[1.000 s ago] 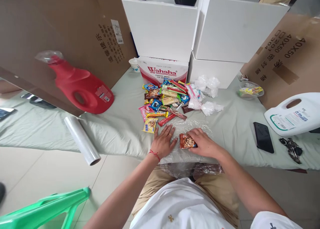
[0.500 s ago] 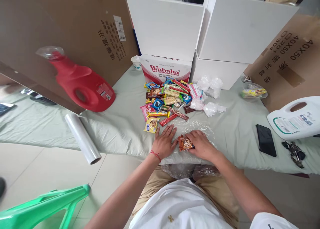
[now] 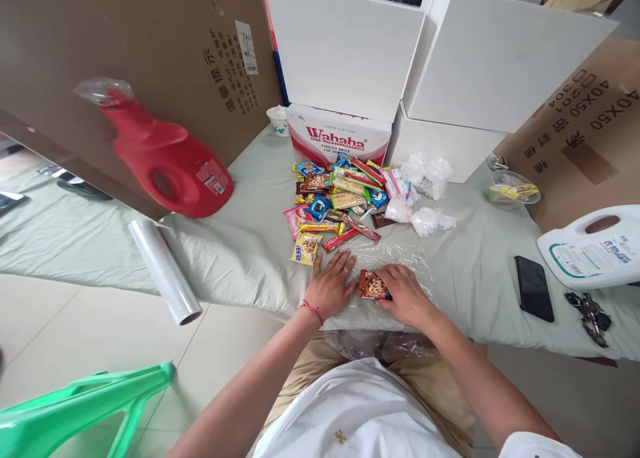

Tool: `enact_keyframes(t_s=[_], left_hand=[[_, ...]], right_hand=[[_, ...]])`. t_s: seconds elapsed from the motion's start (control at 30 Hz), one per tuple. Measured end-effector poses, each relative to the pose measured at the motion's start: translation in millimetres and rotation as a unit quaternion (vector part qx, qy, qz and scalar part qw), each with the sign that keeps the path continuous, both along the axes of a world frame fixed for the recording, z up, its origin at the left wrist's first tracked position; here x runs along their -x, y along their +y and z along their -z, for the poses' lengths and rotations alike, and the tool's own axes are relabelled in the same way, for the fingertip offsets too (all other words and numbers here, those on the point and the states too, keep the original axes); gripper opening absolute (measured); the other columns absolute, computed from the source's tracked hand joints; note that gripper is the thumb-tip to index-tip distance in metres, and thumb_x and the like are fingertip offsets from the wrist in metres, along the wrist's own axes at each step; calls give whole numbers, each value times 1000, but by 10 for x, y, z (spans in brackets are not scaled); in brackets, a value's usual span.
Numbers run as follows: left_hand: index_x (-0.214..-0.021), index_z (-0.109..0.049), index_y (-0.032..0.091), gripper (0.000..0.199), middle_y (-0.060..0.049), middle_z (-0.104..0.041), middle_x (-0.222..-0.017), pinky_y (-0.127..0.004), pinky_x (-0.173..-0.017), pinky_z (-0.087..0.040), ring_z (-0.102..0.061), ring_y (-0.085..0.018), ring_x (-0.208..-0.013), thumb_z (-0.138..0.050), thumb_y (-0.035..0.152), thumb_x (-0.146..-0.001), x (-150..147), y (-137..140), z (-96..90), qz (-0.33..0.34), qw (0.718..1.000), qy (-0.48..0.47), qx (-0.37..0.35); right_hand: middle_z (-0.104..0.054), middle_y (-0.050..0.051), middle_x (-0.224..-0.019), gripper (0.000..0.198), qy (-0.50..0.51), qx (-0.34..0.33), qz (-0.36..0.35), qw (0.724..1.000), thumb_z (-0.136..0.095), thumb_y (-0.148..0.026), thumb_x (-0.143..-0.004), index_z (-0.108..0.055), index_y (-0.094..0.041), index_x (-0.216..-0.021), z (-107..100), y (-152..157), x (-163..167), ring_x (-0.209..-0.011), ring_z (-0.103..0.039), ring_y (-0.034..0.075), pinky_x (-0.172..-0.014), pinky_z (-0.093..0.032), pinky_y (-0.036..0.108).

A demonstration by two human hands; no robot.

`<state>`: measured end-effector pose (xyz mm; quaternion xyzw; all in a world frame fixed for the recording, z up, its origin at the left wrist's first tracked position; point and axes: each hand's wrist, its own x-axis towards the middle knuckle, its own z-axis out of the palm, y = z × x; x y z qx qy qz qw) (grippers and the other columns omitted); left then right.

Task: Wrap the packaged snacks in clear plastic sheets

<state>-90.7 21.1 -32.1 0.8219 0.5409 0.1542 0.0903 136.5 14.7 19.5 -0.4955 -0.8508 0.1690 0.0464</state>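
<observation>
My left hand (image 3: pixel 327 288), with a red string bracelet at the wrist, lies flat with its fingers spread on a sheet of clear plastic film (image 3: pixel 420 261). Close beside it, a brown cookie packet (image 3: pixel 370 285) rests on the film. The fingers of my right hand (image 3: pixel 407 297) close over the packet's right side. Part of the film hangs over the table's front edge. Just beyond my hands is a heap of wrapped snacks (image 3: pixel 345 201), with a yellow cookie packet (image 3: pixel 306 248) nearest my left fingertips. Several crumpled film-wrapped bundles (image 3: pixel 426 221) lie at the heap's right.
A film roll (image 3: pixel 165 271) juts over the front edge at left, near a red jug (image 3: pixel 175 165). White boxes (image 3: pixel 345 51) stand behind. On the right are a phone (image 3: pixel 534 288), keys (image 3: pixel 590 317) and a white jug (image 3: pixel 595 248). A green stool (image 3: pixel 90 405) is on the floor.
The view has shifted slightly. My left hand stays flat on the film, and my right hand stays on the brown cookie packet with little visible movement.
</observation>
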Motion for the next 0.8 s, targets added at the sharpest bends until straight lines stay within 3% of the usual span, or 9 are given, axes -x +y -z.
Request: enact_keyframes(t_s=[0.1, 0.23, 0.37, 0.47, 0.63, 0.8], left_hand=[[-155, -44, 27, 56, -8, -40, -163, -64, -125, -14, -40, -31, -149, -43, 46, -102, 2, -2, 2, 1, 1000, -3, 1], [-155, -44, 26, 56, -9, -39, -163, -63, -126, -12, -39, -30, -150, -42, 46, -102, 3, -2, -4, -3, 1000, -6, 7], [-156, -41, 25, 57, -9, -36, -165, -63, -125, -15, -39, -29, -150, -39, 47, -103, 26, 4, -4, -1, 1000, -11, 10], [-154, -42, 23, 55, -11, -39, -164, -59, -125, -21, -40, -28, -149, -38, 45, -104, 67, 7, 5, -12, 999, -36, 0], [-145, -50, 18, 50, -14, -48, -156, -51, -123, -29, -39, -28, -148, -44, 40, -101, 88, 63, -77, -50, 992, -106, -50], [-160, -25, 17, 83, -14, -34, -165, -51, -127, -19, -29, -31, -153, -60, 37, -87, -34, 336, -288, -39, 992, -110, -36]], right_hand=[[-61, 15, -130, 62, -9, 3, -5, 1000, -79, -27, -80, -57, -19, -137, 4, -4, -28, -123, -51, 34, -111, -37, 52], [-57, 15, -139, 71, 42, -7, -17, 999, -79, -42, -82, -51, -20, -144, 5, 176, -120, -130, -47, 34, -112, -37, 51], [-58, 17, -136, 56, 68, -50, 65, 994, -62, -41, -94, -52, -16, -144, 64, 598, -226, -129, -48, 32, -110, -40, 47], [-63, 18, -127, 55, 17, -49, 104, 993, -68, -36, -90, -57, -13, -139, 140, 883, -248, -126, -50, 34, -107, -40, 49], [-69, 5, -84, 15, 26, -12, 60, 998, -72, -22, -82, -75, -19, -96, 140, 1053, -203, -98, -60, 26, -90, -46, 36], [-65, 2, -78, 7, 66, -13, -14, 998, -69, -23, -86, -74, -20, -90, -64, 1027, -203, -89, -59, 21, -82, -45, 31]])
